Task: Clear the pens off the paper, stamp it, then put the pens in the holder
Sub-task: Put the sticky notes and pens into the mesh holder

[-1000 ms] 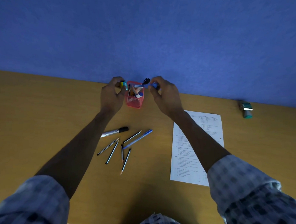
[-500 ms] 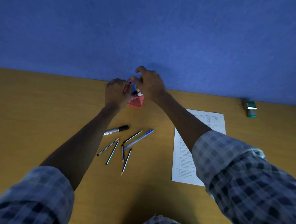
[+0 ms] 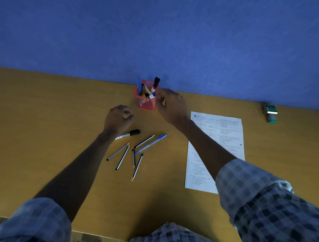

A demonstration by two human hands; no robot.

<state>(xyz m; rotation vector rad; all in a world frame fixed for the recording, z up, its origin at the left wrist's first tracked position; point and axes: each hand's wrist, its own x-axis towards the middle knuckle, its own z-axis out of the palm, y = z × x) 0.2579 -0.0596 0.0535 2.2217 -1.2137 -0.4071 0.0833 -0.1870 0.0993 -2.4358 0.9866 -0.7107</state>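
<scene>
A red mesh pen holder stands against the blue wall with several pens and markers in it. My right hand is just right of the holder, fingers loosely apart, holding nothing. My left hand is curled shut and holds nothing, left of and below the holder, above a black-capped marker. Several pencils and a blue pen lie loose on the desk below. The printed paper lies to the right, partly under my right forearm. The green stamp rests at the far right.
The wooden desk ends at the blue wall behind and at its front edge near my body. My checked sleeves fill the lower corners.
Both hands have let go of the pens into the holder and pulled back toward me. The left hand has dropped to the marker; the right has moved to the holder's right side.
</scene>
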